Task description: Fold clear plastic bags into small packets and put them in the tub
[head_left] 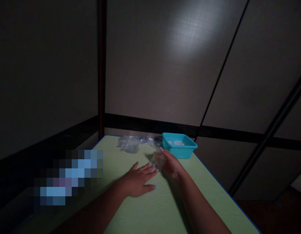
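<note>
My right hand [173, 164] holds a small clear plastic bag [159, 160] between thumb and fingers, above the green table [138, 213]. What the bag contains, if anything, is too blurred to tell. Palm down, my left hand [140, 180] is spread out beside it, with fingertips close to the bag's lower edge. I cannot tell whether those fingertips touch the bag. Just beyond my right hand stands a turquoise plastic basket [181, 151], with some whitish pieces [176, 143] inside.
Crumpled clear plastic bags [129, 143] lie at the table's far end, left of the basket. A pixelated patch [77, 174] covers part of the left side. Dark panelled walls [152, 71] rise behind and left. The table has a blue edge [219, 183].
</note>
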`<act>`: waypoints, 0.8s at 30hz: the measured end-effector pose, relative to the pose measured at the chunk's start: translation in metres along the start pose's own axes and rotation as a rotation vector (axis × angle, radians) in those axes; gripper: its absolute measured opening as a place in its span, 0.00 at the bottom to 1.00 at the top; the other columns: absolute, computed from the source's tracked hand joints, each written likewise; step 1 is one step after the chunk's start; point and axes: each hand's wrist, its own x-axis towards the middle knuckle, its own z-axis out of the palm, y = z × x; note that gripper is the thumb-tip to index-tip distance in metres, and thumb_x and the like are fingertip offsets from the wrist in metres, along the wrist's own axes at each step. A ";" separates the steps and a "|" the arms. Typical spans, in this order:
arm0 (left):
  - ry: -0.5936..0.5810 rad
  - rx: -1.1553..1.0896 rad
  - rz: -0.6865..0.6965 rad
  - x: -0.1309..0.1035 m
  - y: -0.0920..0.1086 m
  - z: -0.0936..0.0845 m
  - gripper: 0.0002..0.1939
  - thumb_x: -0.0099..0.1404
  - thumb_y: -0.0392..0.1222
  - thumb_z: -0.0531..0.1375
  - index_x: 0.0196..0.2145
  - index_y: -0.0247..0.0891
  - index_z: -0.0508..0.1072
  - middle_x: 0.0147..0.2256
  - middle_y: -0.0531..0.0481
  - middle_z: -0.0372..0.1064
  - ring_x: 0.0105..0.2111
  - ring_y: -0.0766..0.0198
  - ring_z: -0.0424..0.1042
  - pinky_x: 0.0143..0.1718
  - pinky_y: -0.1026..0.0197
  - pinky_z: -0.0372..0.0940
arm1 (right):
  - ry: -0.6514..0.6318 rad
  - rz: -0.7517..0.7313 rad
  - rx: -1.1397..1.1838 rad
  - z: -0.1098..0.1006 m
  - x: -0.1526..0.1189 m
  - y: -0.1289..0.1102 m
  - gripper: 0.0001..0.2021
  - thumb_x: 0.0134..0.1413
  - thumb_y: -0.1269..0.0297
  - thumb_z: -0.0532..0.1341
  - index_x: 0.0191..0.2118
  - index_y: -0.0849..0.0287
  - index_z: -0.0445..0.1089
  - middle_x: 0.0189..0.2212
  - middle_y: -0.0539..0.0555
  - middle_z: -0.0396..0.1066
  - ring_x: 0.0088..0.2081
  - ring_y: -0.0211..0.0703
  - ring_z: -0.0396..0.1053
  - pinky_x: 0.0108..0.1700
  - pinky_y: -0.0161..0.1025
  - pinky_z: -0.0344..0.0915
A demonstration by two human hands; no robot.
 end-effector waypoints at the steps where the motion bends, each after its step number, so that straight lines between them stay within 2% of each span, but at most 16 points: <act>1: 0.006 0.002 -0.003 0.000 0.000 0.000 0.30 0.63 0.63 0.40 0.60 0.53 0.42 0.62 0.51 0.35 0.61 0.54 0.36 0.55 0.35 0.30 | -0.039 0.009 0.031 0.001 0.000 0.002 0.17 0.42 0.51 0.62 0.34 0.59 0.66 0.36 0.53 0.71 0.39 0.45 0.68 0.41 0.42 0.63; 6: 0.008 0.008 -0.020 0.001 0.001 0.000 0.31 0.63 0.63 0.39 0.60 0.52 0.42 0.62 0.49 0.35 0.61 0.54 0.36 0.55 0.35 0.30 | -0.189 0.059 -0.002 0.003 -0.003 0.009 0.19 0.41 0.57 0.65 0.41 0.58 0.67 0.41 0.54 0.71 0.44 0.47 0.67 0.47 0.43 0.61; 9: 0.012 0.009 -0.021 0.001 0.000 0.000 0.31 0.63 0.63 0.39 0.60 0.52 0.42 0.62 0.50 0.36 0.61 0.54 0.36 0.55 0.36 0.31 | -0.263 0.068 -0.050 0.001 -0.006 0.005 0.20 0.44 0.56 0.63 0.43 0.58 0.67 0.41 0.56 0.71 0.45 0.48 0.66 0.48 0.44 0.60; 12: 0.028 0.010 -0.032 0.001 -0.001 0.001 0.30 0.64 0.62 0.39 0.60 0.51 0.42 0.62 0.51 0.37 0.61 0.54 0.36 0.55 0.35 0.31 | -0.321 0.064 -0.121 -0.004 -0.007 0.003 0.22 0.41 0.57 0.65 0.44 0.60 0.67 0.41 0.57 0.71 0.45 0.48 0.67 0.49 0.44 0.59; 16: 0.034 0.010 -0.035 0.001 -0.003 0.003 0.30 0.64 0.61 0.39 0.60 0.50 0.42 0.62 0.49 0.36 0.61 0.54 0.36 0.55 0.34 0.30 | -0.268 -0.016 -0.297 -0.012 0.000 0.012 0.20 0.39 0.57 0.66 0.40 0.59 0.69 0.38 0.56 0.73 0.41 0.46 0.69 0.46 0.43 0.61; 20: 0.039 -0.001 -0.027 0.001 -0.003 0.003 0.31 0.64 0.62 0.39 0.60 0.49 0.43 0.62 0.48 0.36 0.61 0.54 0.36 0.55 0.35 0.31 | -0.296 -0.128 -0.468 -0.016 0.009 0.025 0.21 0.40 0.52 0.64 0.40 0.60 0.69 0.36 0.55 0.73 0.39 0.45 0.68 0.44 0.43 0.62; 22: 0.036 -0.001 -0.028 0.002 -0.003 0.003 0.31 0.63 0.62 0.39 0.60 0.48 0.43 0.62 0.47 0.35 0.61 0.54 0.35 0.55 0.35 0.31 | -0.242 -0.141 -0.505 -0.016 0.012 0.029 0.22 0.40 0.48 0.63 0.37 0.61 0.70 0.33 0.54 0.73 0.36 0.44 0.68 0.42 0.42 0.63; 24: 0.029 -0.001 -0.034 0.002 -0.003 0.002 0.31 0.63 0.62 0.39 0.60 0.48 0.44 0.62 0.47 0.36 0.61 0.54 0.35 0.55 0.35 0.31 | -0.134 -0.127 -0.531 -0.016 0.016 0.033 0.22 0.40 0.45 0.61 0.32 0.62 0.71 0.29 0.55 0.73 0.32 0.44 0.68 0.39 0.41 0.64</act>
